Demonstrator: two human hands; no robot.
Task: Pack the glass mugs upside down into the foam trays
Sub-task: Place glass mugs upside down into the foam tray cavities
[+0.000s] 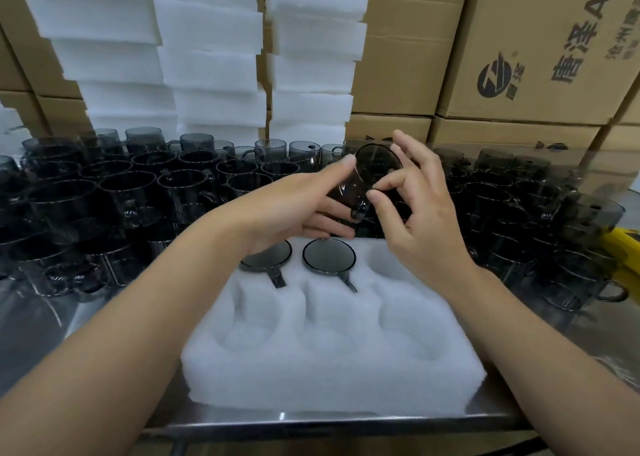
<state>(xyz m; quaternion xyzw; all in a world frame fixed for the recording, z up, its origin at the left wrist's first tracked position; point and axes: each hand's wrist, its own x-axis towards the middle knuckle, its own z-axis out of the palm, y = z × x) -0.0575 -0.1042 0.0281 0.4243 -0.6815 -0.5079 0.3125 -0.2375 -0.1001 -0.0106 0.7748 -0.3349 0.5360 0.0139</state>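
Note:
A white foam tray (332, 379) with six pockets lies in front of me on a steel table. Two dark glass mugs stand upside down in its back row, one at the left (268, 256) and one in the middle (329, 256), handles pointing towards me. Above the tray's back edge I hold a third smoky glass mug (372, 175), tilted with its base facing me. My left hand (298, 206) grips its body from the left and below. My right hand (415, 213) pinches the mug near its handle with thumb and forefinger.
Several dark glass mugs (131, 192) crowd the table on the left, at the back and on the right (519, 213). Stacks of white foam trays (207, 57) and cardboard boxes (540, 47) rise behind them. A yellow object (623, 244) shows at the right edge.

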